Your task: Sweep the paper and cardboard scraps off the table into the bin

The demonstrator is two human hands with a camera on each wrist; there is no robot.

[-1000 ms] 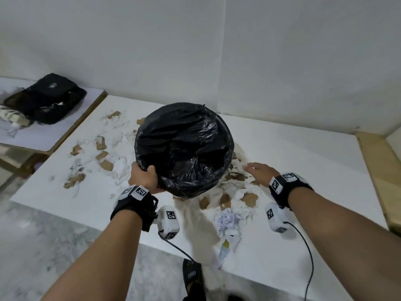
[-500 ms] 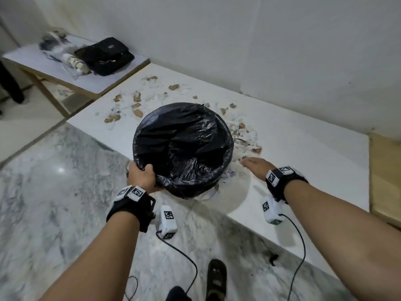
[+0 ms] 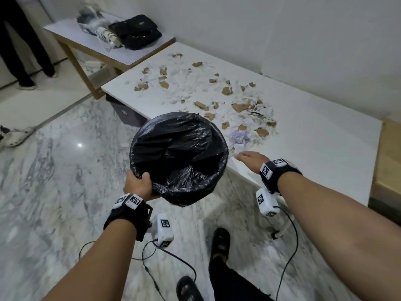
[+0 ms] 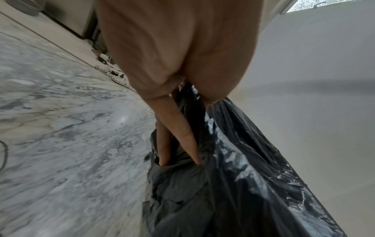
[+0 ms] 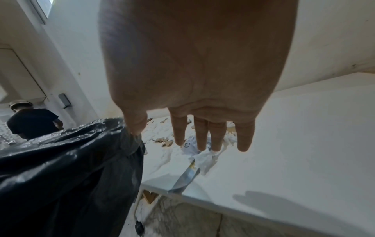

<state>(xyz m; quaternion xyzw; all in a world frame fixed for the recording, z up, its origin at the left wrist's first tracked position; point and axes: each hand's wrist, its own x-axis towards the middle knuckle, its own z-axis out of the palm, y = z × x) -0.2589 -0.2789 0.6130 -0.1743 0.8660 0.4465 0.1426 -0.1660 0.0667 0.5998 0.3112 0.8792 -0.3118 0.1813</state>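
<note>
My left hand [image 3: 138,185] grips the near rim of the bin [image 3: 180,157], which is lined with a black plastic bag [image 4: 233,184] and held in the air beside the front edge of the white table [image 3: 314,153]. In the left wrist view my fingers [image 4: 178,133] dig into the liner. Brown cardboard and white paper scraps [image 3: 245,111] lie scattered over the table's left and middle. My right hand [image 3: 249,158] hovers flat over the table edge, with straight fingers [image 5: 215,136] just short of a crumpled paper [image 5: 202,157]. It holds nothing.
A lower side table [image 3: 112,48] at the far left carries a black bag [image 3: 136,31]. Another person's legs [image 3: 21,51] stand at the far left. A dark box [image 3: 125,114] sits under the table end. Marble floor [image 3: 54,192] lies below, with my sandalled foot [image 3: 221,242].
The bin has come off the table and down beside its front edge, uncovering the scraps. My right hand drew back toward the table's near edge. The head view swung left and back.
</note>
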